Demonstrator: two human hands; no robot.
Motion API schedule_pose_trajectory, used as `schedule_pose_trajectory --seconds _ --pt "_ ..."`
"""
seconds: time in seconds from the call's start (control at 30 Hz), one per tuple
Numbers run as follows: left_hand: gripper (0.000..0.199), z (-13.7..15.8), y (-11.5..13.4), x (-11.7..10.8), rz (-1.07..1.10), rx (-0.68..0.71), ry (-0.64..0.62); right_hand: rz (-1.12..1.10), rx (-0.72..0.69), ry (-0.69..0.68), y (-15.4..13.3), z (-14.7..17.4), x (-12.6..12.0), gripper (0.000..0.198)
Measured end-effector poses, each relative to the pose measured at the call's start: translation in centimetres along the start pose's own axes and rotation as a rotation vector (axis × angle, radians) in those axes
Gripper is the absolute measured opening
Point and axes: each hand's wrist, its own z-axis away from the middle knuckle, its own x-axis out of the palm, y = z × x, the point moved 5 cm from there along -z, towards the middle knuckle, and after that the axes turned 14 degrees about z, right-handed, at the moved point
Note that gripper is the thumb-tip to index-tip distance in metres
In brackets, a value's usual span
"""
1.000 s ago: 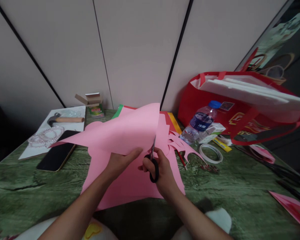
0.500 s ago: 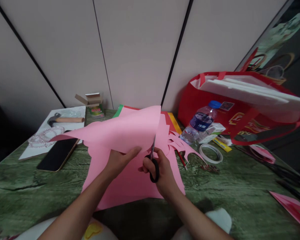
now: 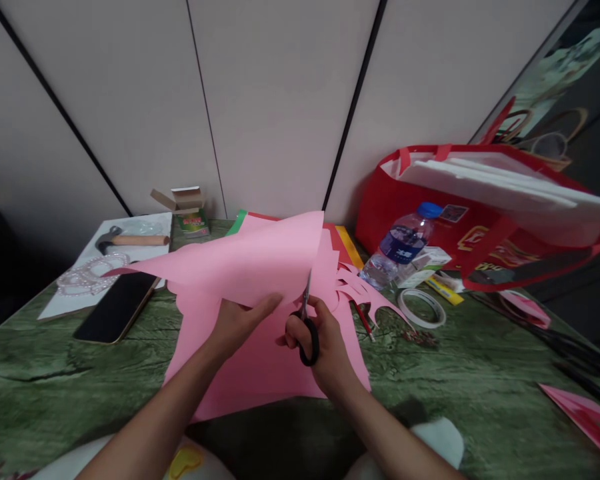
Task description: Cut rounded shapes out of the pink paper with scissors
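- Head view: the raised pink sheet (image 3: 250, 263) is held by the left hand (image 3: 237, 323) at its near edge; the thumb is pointed toward the scissors (image 3: 307, 293), and the fingers are hidden by the paper.
- The black-handled scissors are gripped in the right hand (image 3: 325, 340), with fingers curled around the loops. The blades are pointed away from the body, at the right part of the raised sheet; whether paper is caught between them cannot be told.
- The raised sheet is curved above the lower pink sheets (image 3: 270, 373), which are laid on the green bench (image 3: 25, 373). Its pointed left corner is extended toward the phone (image 3: 115, 307).
- Right of the sheets: pink offcuts (image 3: 367, 293) are heaped beside a red pencil (image 3: 363, 321); a tape roll (image 3: 405, 315) is laid flat nearby.
- Farther right: a blue-capped bottle (image 3: 403, 243) is tilted before a red bag (image 3: 390, 197), in which white boards (image 3: 500, 183) are held.
- Far left: a hammer (image 3: 137, 240) and clear beads (image 3: 93, 273) are placed on a white sheet (image 3: 93, 243); an opened small box (image 3: 193, 220) is stood near the wall.
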Motion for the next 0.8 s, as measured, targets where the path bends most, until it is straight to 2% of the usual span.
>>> schedule_pose_trajectory --seconds 0.4,0.57,0.7,0.8 --pt "0.016 -0.2 0.1 -0.2 0.034 0.048 0.007 -0.017 -0.03 -0.004 -0.1 0.0 0.2 0.028" --pt "0.017 -0.5 -0.1 -0.4 0.081 0.075 0.012 0.017 -0.013 0.01 -0.1 0.1 0.1 0.031" --pt "0.012 -0.5 -0.1 0.3 0.23 0.064 -0.073 0.034 0.004 -0.008 0.3 0.0 0.2 0.035" --pt "0.016 -0.6 -0.1 1.0 0.331 0.03 -0.152 0.092 0.057 -0.09 0.3 -0.1 0.5 0.041"
